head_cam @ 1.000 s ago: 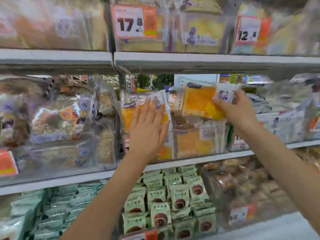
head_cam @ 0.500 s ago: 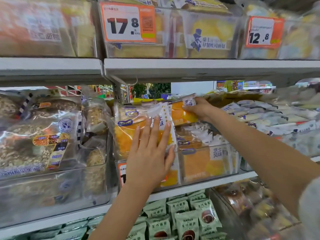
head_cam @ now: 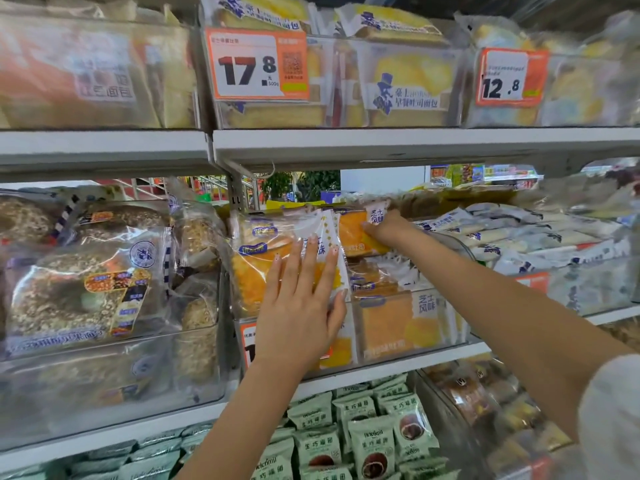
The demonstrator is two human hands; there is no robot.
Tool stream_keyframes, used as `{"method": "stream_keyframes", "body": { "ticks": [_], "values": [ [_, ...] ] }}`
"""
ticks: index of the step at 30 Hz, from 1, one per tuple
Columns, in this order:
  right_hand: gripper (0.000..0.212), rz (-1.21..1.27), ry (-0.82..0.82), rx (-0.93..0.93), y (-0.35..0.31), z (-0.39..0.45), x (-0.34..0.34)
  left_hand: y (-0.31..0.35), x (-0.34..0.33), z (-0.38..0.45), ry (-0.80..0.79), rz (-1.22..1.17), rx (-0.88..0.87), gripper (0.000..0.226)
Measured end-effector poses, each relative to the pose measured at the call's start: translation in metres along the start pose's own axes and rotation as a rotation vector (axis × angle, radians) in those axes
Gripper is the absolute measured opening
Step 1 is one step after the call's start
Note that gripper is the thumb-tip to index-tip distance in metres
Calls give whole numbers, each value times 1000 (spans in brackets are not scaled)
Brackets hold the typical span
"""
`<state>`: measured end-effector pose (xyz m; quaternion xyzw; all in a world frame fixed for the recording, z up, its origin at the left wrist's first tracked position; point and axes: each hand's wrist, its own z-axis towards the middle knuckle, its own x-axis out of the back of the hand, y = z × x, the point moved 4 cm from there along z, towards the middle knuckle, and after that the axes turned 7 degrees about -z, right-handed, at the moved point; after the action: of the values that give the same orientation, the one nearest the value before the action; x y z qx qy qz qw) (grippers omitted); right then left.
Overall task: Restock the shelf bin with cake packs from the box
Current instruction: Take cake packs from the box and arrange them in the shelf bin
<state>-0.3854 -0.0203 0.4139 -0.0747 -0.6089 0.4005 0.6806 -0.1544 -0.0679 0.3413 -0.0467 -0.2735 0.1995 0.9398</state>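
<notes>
A clear shelf bin point(head_cam: 450, 341) on the middle shelf holds several orange cake packs. My left hand point(head_cam: 301, 306) lies flat, fingers spread, against an upright cake pack point(head_cam: 263, 268) at the bin's front left. My right hand point(head_cam: 388, 226) grips another orange cake pack point(head_cam: 353, 233) by its top edge, held over the packs at the back right of the bin. More cake packs point(head_cam: 391, 323) stand behind the bin's front wall. The box is out of view.
The shelf above point(head_cam: 381, 143) hangs low over the bin, with bread bins and orange price tags point(head_cam: 256, 64). Seeded bread packs point(head_cam: 79, 285) fill the bin to the left, white packs point(head_cam: 540, 244) the right. Green snack packs point(head_cam: 363, 438) sit on the shelf below.
My right hand has carried its cake pack down and back into the bin. My left hand has stayed pressed on the front pack. The camera has come closer.
</notes>
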Motion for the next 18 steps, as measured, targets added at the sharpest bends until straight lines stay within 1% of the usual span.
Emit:
{"method": "stream_keyframes", "body": {
  "ticks": [2,3,5,7,8,10,11,13,15,16,18],
  "values": [
    [79,17,-7,-19,-2,-10,6,1,3,1,6,3,-10,56],
    [76,54,20,-25,-3,-19,12,2,4,1,8,11,-35,56],
    [64,155,115,6,-2,-37,26,5,7,-1,11,51,-141,54],
    [46,279,247,128,1,-69,43,12,7,-15,29,73,-293,52],
    [35,340,316,207,5,-90,50,17,7,-29,38,39,-345,51],
    [21,427,424,352,20,-140,55,32,8,-69,46,-90,-391,49],
    [17,450,448,398,30,-166,51,41,8,-93,42,-148,-408,45],
    [10,472,413,439,57,-215,30,63,3,-144,-19,-243,-428,40],
    [7,459,321,428,90,-259,-7,86,-4,-196,-140,-332,-387,36],
    [7,454,270,390,109,-281,-32,96,-10,-222,-198,-380,-343,34],
    [13,466,116,222,152,-327,-96,115,-20,-273,-351,-443,-232,36]
  ]
}}
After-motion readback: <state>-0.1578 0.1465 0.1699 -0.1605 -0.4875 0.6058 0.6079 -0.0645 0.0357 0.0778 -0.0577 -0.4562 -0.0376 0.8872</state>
